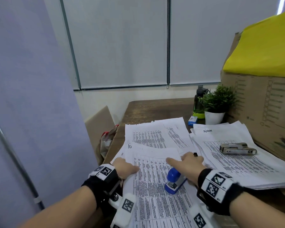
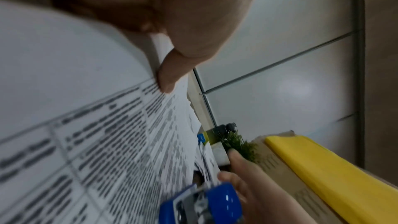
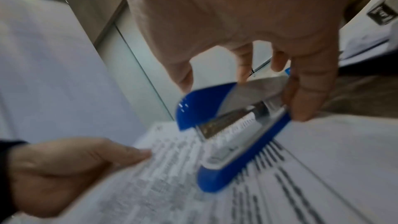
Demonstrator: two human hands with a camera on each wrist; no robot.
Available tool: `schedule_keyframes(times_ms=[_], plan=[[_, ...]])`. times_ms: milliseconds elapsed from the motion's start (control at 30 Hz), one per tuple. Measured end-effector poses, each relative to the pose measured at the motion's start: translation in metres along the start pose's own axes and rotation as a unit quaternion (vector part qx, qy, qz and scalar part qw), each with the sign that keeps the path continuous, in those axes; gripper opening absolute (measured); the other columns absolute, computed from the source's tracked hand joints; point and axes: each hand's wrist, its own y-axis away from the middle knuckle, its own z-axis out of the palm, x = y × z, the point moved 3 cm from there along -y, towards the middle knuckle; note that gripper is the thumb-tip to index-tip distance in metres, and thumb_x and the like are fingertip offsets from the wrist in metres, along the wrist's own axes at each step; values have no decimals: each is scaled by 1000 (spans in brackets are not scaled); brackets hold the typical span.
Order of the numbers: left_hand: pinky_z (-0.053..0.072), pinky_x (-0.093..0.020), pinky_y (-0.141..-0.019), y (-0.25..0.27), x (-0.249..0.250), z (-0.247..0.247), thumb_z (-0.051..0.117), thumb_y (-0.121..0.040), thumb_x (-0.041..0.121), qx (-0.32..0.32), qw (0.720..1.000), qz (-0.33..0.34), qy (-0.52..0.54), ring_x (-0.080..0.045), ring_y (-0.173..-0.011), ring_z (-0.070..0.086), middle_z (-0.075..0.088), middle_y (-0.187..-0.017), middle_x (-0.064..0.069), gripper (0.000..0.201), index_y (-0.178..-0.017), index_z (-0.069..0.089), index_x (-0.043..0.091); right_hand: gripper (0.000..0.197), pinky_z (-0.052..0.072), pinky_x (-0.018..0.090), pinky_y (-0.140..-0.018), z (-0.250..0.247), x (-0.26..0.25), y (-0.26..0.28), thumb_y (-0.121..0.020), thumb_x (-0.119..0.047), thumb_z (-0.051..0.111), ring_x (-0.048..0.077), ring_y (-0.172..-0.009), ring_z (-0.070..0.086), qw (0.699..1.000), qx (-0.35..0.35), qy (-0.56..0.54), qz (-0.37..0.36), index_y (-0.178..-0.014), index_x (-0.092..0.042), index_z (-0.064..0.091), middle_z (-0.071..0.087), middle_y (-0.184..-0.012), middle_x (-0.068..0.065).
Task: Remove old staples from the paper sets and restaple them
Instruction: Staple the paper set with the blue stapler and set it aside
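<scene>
- Paper set (image 1: 155, 186), printed with table grids and dense dark text, lies nearest the person on the tabletop (image 1: 155, 109), its left edge lifted off the pile beneath.
- Left hand (image 1: 125, 167) pinches that left edge: the thumb (image 2: 170, 72) lies on top of the sheets with the other fingers curled underneath, as the left wrist view shows.
- Right hand (image 1: 186, 163) reaches down over the blue stapler (image 1: 175, 181); its fingers (image 3: 310, 91) are bent loosely around the stapler's far end, touching the blue base and the metal top, with the index finger stretched forward over the page.
- The stapler stands on the printed page of the paper set, its blue cap raised and the metal staple channel visible beneath it in the right wrist view.
- More printed sheets (image 1: 156, 134) lie fanned out behind the paper set.
- A second pile of papers (image 1: 234, 155) sits to the right, with a metal staple remover (image 1: 238, 148) resting on top of it.
- Behind stand a small potted plant (image 1: 218, 102), a dark bottle (image 1: 198, 99) and a small blue box (image 1: 192, 120).
- A cardboard box (image 1: 260, 102) with yellow material (image 1: 263, 51) on it stands at the right.
</scene>
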Motion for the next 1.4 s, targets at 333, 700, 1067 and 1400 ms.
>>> schedule_keyframes(times_ms=[333,700,1067,1400], plan=[[56,-52,-88,3,-4,-30,69,-88,4,69,955,57,282,-33,-93,71,74,-101,-15,22,-109,69,4,16,47,30,-53,-14,12,6,-78,9,49,24,-52,47,909,-108,-394,83,-72,-6,47,45,-64,15],[56,-40,-85,24,20,-89,58,-95,3,40,891,214,398,-27,-100,71,71,-114,-14,27,-121,63,2,32,58,43,-69,-72,-29,56,-80,5,61,33,-84,71,902,-171,-349,-186,-111,-3,61,72,-97,20],[57,-38,-87,92,85,-96,68,-91,20,210,813,344,420,-13,-97,70,73,-105,4,30,-120,59,18,44,53,22,-53,-94,-64,100,-73,5,68,14,-74,63,903,17,-212,-373,-107,-22,57,64,-94,3],[54,-41,-95,79,70,-55,68,-90,18,146,834,268,460,-16,-97,70,74,-102,4,32,-121,64,13,45,47,12,-50,-64,-25,94,-65,0,74,5,-77,59,914,22,-172,-366,-101,-24,61,57,-101,7]])
